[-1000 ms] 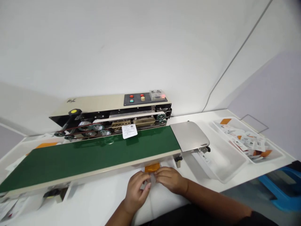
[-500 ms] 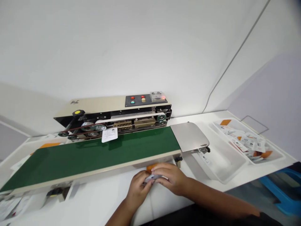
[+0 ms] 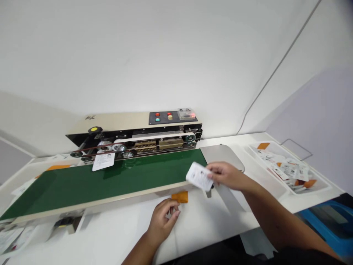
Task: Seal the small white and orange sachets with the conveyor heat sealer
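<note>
My right hand [image 3: 225,174] pinches a white printed pouch [image 3: 199,176] and holds it in the air over the right end of the green conveyor belt [image 3: 91,183]. My left hand [image 3: 162,219] rests on the white table in front of the belt, fingers curled, just below a small orange piece [image 3: 180,197]; whether it holds anything I cannot make out. Another white pouch [image 3: 103,161] rides the belt under the sealer head [image 3: 138,141] towards the left.
A metal feed plate [image 3: 223,154] sits at the belt's right end. White trays stand at the right; the far tray [image 3: 317,187] holds several white and orange pouches. More pouches lie at the far left [image 3: 11,235]. A blue crate [image 3: 331,217] sits below the table edge.
My right hand has lifted a white pouch from the table up to the belt's right end. The left hand stayed low. The pouch on the belt travelled further left.
</note>
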A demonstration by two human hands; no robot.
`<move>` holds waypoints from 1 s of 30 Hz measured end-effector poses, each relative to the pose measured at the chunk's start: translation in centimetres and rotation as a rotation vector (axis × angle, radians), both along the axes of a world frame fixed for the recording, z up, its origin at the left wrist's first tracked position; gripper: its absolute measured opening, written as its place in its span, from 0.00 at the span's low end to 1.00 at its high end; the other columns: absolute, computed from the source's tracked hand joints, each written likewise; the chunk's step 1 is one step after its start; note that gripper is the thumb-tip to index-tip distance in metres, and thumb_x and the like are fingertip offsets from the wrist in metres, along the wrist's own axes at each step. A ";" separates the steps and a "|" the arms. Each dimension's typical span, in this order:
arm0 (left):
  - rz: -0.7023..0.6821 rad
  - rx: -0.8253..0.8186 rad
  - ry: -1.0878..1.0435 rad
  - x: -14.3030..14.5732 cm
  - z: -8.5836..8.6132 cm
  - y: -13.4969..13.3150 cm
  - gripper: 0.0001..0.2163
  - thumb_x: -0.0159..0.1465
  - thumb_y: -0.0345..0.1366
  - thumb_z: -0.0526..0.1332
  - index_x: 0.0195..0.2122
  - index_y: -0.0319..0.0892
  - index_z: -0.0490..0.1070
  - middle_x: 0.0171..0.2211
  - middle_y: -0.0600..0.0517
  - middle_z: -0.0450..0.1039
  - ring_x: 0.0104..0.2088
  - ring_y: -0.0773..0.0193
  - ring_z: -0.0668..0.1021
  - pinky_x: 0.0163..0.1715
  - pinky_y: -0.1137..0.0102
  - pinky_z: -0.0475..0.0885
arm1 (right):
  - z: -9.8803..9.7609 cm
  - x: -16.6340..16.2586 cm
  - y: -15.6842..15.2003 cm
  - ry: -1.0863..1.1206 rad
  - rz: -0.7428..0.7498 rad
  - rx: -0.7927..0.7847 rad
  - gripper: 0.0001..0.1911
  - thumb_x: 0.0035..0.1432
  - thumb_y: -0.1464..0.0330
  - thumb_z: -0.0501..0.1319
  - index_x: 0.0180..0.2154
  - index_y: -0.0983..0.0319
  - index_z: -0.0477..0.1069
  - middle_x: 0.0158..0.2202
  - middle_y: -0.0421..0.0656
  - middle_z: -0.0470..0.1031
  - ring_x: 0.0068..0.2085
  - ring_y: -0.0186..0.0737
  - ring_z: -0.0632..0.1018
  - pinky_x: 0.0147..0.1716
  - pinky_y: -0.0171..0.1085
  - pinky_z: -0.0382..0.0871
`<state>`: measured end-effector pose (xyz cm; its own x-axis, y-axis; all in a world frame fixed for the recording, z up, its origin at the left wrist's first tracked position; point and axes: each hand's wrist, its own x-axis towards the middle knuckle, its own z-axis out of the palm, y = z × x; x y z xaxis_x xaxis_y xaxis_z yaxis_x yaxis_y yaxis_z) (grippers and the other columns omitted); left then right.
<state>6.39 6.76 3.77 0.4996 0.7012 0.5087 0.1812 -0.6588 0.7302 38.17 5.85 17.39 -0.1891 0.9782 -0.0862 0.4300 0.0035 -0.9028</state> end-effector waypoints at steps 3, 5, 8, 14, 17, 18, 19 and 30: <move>-0.016 -0.003 -0.002 0.0 -0.2 0.0 0.09 0.73 0.39 0.58 0.39 0.43 0.75 0.29 0.50 0.76 0.28 0.63 0.76 0.30 0.71 0.73 | 0.2 2.2 2.5 0.320 -0.453 0.101 0.18 0.61 0.57 0.67 0.47 0.62 0.79 0.24 0.38 0.74 0.23 0.32 0.70 0.22 0.31 0.61; -0.032 0.010 0.002 0.1 -0.4 0.0 0.07 0.73 0.38 0.59 0.41 0.43 0.75 0.30 0.50 0.77 0.28 0.63 0.77 0.30 0.71 0.73 | 0.0 3.1 4.1 0.470 -0.602 0.157 0.20 0.57 0.60 0.69 0.49 0.63 0.78 0.23 0.37 0.72 0.24 0.31 0.69 0.23 0.30 0.63; -0.043 0.024 -0.002 0.1 -0.6 0.0 0.05 0.72 0.36 0.60 0.42 0.43 0.75 0.31 0.50 0.78 0.29 0.63 0.77 0.31 0.71 0.73 | -0.5 3.6 5.9 0.591 -0.612 0.100 0.19 0.54 0.65 0.69 0.47 0.64 0.77 0.25 0.39 0.74 0.25 0.31 0.72 0.26 0.30 0.67; -0.043 0.030 -0.016 -0.1 -0.7 0.1 0.04 0.72 0.34 0.60 0.41 0.43 0.74 0.30 0.51 0.77 0.29 0.64 0.76 0.31 0.71 0.72 | -1.0 2.7 7.4 0.608 -0.486 -0.022 0.15 0.54 0.69 0.67 0.45 0.65 0.76 0.27 0.41 0.77 0.25 0.31 0.74 0.25 0.29 0.68; -0.046 0.031 -0.014 0.0 -0.7 0.1 0.04 0.71 0.34 0.61 0.41 0.43 0.74 0.30 0.51 0.77 0.29 0.64 0.76 0.31 0.72 0.72 | -0.8 2.1 7.2 0.616 -0.471 -0.021 0.13 0.56 0.69 0.66 0.44 0.64 0.75 0.27 0.40 0.76 0.24 0.30 0.74 0.24 0.29 0.67; -0.045 0.033 -0.015 0.0 -0.6 0.1 0.03 0.71 0.34 0.61 0.41 0.43 0.74 0.30 0.52 0.77 0.29 0.64 0.76 0.31 0.72 0.72 | -0.8 2.0 7.1 0.619 -0.471 -0.023 0.13 0.56 0.69 0.66 0.45 0.64 0.75 0.26 0.40 0.76 0.24 0.30 0.73 0.23 0.28 0.66; -0.046 0.035 -0.016 0.0 -0.5 0.1 0.03 0.71 0.33 0.61 0.41 0.44 0.74 0.30 0.52 0.77 0.29 0.64 0.76 0.31 0.72 0.71 | -0.8 1.9 7.0 0.622 -0.475 -0.026 0.14 0.56 0.70 0.66 0.45 0.63 0.76 0.26 0.39 0.76 0.24 0.30 0.73 0.23 0.28 0.66; -0.054 0.048 -0.015 0.3 0.2 0.0 0.04 0.71 0.32 0.60 0.39 0.43 0.74 0.29 0.51 0.76 0.28 0.64 0.76 0.30 0.72 0.71 | -0.9 0.7 6.8 0.636 -0.416 -0.120 0.14 0.58 0.71 0.67 0.47 0.63 0.77 0.27 0.41 0.77 0.25 0.30 0.75 0.24 0.27 0.71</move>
